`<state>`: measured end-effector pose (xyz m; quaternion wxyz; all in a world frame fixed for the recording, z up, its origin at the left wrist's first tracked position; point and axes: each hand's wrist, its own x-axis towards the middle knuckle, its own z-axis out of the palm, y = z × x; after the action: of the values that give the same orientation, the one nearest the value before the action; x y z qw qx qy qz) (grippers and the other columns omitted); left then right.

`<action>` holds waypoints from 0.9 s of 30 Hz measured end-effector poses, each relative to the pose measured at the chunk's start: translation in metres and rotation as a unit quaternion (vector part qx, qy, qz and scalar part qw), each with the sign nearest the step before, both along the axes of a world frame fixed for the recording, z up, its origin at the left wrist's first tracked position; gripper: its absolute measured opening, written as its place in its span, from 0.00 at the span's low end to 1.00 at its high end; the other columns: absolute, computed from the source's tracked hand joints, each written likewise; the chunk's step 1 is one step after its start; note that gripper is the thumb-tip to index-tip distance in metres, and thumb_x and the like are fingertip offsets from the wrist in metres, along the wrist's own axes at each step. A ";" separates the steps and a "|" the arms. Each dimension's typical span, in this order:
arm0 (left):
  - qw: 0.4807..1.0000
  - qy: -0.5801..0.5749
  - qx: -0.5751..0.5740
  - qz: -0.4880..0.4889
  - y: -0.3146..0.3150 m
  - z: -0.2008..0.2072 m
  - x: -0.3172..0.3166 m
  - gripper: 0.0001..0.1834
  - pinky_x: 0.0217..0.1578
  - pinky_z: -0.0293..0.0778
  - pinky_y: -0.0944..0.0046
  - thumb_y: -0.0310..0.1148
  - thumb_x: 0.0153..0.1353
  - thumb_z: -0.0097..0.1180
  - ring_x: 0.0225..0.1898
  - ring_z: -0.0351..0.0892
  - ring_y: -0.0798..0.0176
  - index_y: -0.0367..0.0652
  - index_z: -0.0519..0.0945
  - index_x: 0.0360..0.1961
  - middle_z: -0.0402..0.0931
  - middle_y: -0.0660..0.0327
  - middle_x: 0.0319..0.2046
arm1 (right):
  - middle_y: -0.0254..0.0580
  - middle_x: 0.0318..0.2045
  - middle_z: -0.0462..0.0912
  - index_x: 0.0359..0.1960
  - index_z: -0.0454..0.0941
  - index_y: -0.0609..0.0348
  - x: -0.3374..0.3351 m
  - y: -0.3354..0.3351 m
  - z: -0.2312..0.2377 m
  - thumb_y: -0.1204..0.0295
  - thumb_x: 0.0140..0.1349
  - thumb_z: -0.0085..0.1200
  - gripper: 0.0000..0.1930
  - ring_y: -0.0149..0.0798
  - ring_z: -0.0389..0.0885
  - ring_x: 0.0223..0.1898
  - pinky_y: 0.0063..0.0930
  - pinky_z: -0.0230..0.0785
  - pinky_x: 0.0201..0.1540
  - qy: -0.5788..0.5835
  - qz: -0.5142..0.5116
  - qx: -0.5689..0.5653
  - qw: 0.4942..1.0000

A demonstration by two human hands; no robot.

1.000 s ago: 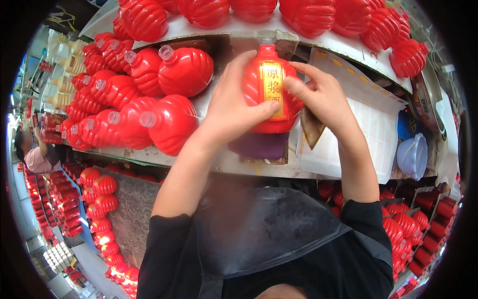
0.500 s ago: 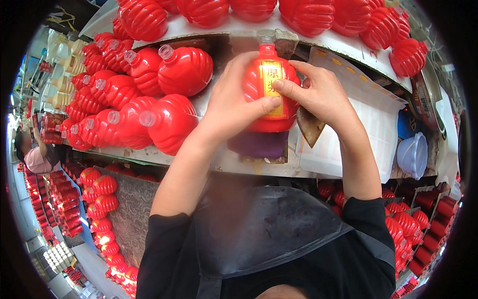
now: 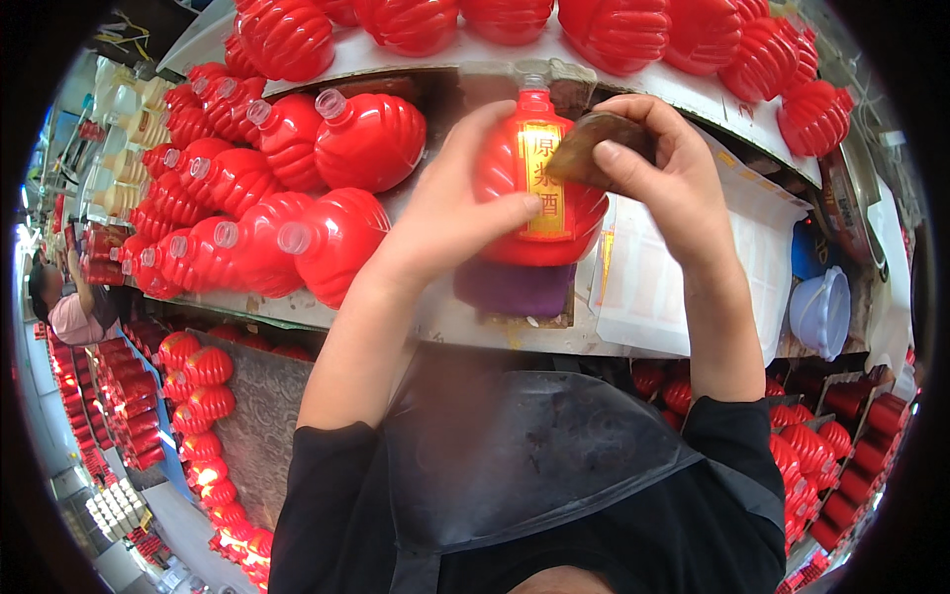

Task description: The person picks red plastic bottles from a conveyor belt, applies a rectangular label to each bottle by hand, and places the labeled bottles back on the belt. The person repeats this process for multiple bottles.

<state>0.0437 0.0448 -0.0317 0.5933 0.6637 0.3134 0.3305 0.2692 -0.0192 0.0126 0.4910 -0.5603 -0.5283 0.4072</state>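
Hands work on a red lantern-shaped bottle (image 3: 534, 188) standing upright on a purple cloth pad (image 3: 515, 289) at the front edge of a white workbench (image 3: 683, 297). The left hand (image 3: 455, 203) wraps around the bottle's left side, fingers closed against the ribbed body, with the thumb pressed on the lower part of a gold label (image 3: 542, 178) running down the bottle's front. The right hand (image 3: 658, 168) is at the bottle's upper right, thumb and fingers pinched together on a small brown translucent scraper (image 3: 592, 150), whose edge touches the label's top corner. The bottle has a clear plastic neck at its top.

To the left, many identical red bottles (image 3: 297, 178) lie on their sides in a heap on the bench, necks pointing left. More red bottles (image 3: 633, 30) line a shelf above. A pale blue bowl (image 3: 823, 312) sits at the bench's right end. A dark apron (image 3: 534, 455) covers the person's front below. Another person (image 3: 69, 307) is at the far left edge.
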 end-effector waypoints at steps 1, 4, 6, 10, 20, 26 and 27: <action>0.999 -0.019 -0.026 -0.009 0.000 0.002 -0.001 0.39 0.70 0.64 0.59 0.32 0.62 0.62 0.68 0.68 0.61 0.36 0.63 0.74 0.69 0.53 0.67 | 0.33 0.46 0.85 0.56 0.80 0.62 -0.004 -0.002 -0.001 0.77 0.66 0.64 0.17 0.26 0.83 0.49 0.24 0.79 0.51 -0.044 0.022 0.045 0.998; 0.986 -0.107 -0.128 -0.013 0.004 0.006 0.000 0.32 0.71 0.62 0.60 0.27 0.65 0.51 0.69 0.67 0.62 0.34 0.66 0.72 0.69 0.54 0.67 | 0.41 0.44 0.89 0.51 0.83 0.65 -0.013 0.003 -0.004 0.78 0.64 0.65 0.14 0.32 0.87 0.46 0.24 0.79 0.50 -0.262 -0.009 0.194 0.945; 0.985 -0.102 -0.139 0.012 0.004 0.006 0.004 0.25 0.68 0.65 0.62 0.28 0.72 0.45 0.66 0.70 0.64 0.33 0.69 0.68 0.73 0.56 0.63 | 0.46 0.42 0.90 0.48 0.84 0.66 -0.012 0.006 0.000 0.82 0.62 0.65 0.13 0.34 0.88 0.43 0.26 0.80 0.49 -0.263 -0.077 0.245 0.930; 0.987 -0.087 -0.130 0.024 0.013 0.001 0.012 0.18 0.63 0.70 0.64 0.32 0.78 0.45 0.59 0.74 0.67 0.36 0.72 0.63 0.76 0.58 0.57 | 0.44 0.40 0.89 0.38 0.86 0.60 -0.014 -0.022 -0.003 0.87 0.49 0.66 0.14 0.44 0.90 0.42 0.36 0.82 0.46 -0.365 0.090 0.374 0.848; 0.986 -0.116 -0.115 0.022 0.004 0.002 0.012 0.14 0.62 0.70 0.65 0.32 0.79 0.45 0.58 0.74 0.68 0.37 0.73 0.59 0.76 0.59 0.55 | 0.45 0.39 0.88 0.50 0.82 0.62 -0.022 -0.052 -0.023 0.88 0.59 0.65 0.18 0.46 0.88 0.40 0.34 0.81 0.39 -0.300 0.045 0.338 0.891; 0.991 -0.127 -0.025 -0.011 -0.017 0.004 0.005 0.19 0.70 0.62 0.61 0.32 0.79 0.45 0.66 0.69 0.64 0.35 0.67 0.65 0.71 0.56 0.64 | 0.47 0.44 0.89 0.52 0.83 0.62 -0.022 -0.019 0.019 0.81 0.61 0.68 0.17 0.40 0.89 0.44 0.28 0.80 0.48 -0.346 -0.091 0.297 0.885; 0.991 -0.130 -0.023 -0.013 -0.018 0.004 0.005 0.19 0.71 0.62 0.61 0.31 0.79 0.45 0.66 0.69 0.64 0.35 0.67 0.66 0.71 0.56 0.64 | 0.47 0.44 0.89 0.51 0.84 0.63 -0.023 -0.022 0.021 0.81 0.60 0.68 0.17 0.40 0.90 0.43 0.28 0.81 0.47 -0.337 -0.071 0.328 0.880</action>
<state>0.0489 0.0267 -0.0273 0.6486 0.6049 0.2324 0.3992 0.2459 -0.0408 0.0339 0.4667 -0.5064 -0.7240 -0.0391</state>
